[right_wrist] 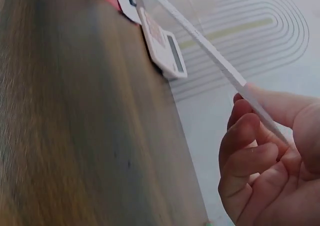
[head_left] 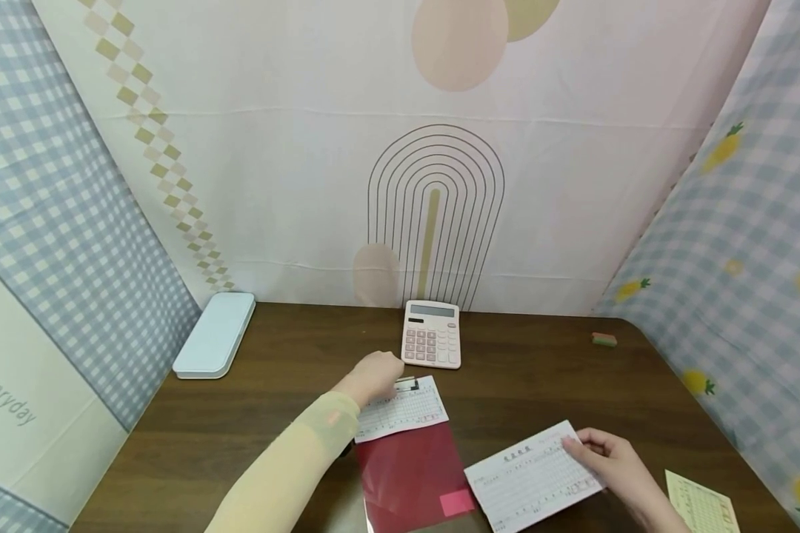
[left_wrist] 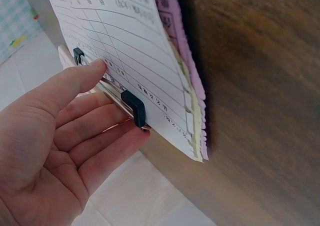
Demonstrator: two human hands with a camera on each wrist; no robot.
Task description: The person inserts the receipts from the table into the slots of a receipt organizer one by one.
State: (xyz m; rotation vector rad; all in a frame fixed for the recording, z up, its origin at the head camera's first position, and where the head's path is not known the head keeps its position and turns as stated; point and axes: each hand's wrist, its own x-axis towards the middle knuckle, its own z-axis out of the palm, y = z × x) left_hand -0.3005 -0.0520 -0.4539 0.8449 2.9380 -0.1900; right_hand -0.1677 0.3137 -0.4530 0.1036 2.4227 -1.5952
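Note:
A red clipboard (head_left: 410, 466) lies on the table, and a ruled form (head_left: 403, 413) covers its upper part. At its top edge my left hand (head_left: 373, 377) pinches the metal clip (left_wrist: 134, 106), which has black ends; the left wrist view shows the thumb over the clip and the fingers beneath. Pink and yellowish sheets show under the white form there. My right hand (head_left: 610, 463) holds a white pad of printed forms (head_left: 533, 477) by its right edge, thumb on top and curled fingers below. In the right wrist view the pad (right_wrist: 210, 48) appears edge-on, raised above the table.
A white calculator (head_left: 431, 334) stands behind the clipboard. A pale blue case (head_left: 215, 335) lies at the back left, a small red-and-green block (head_left: 604, 339) at the back right. A yellow form (head_left: 702, 505) lies at the front right. Cloth walls enclose the brown table (head_left: 293, 340).

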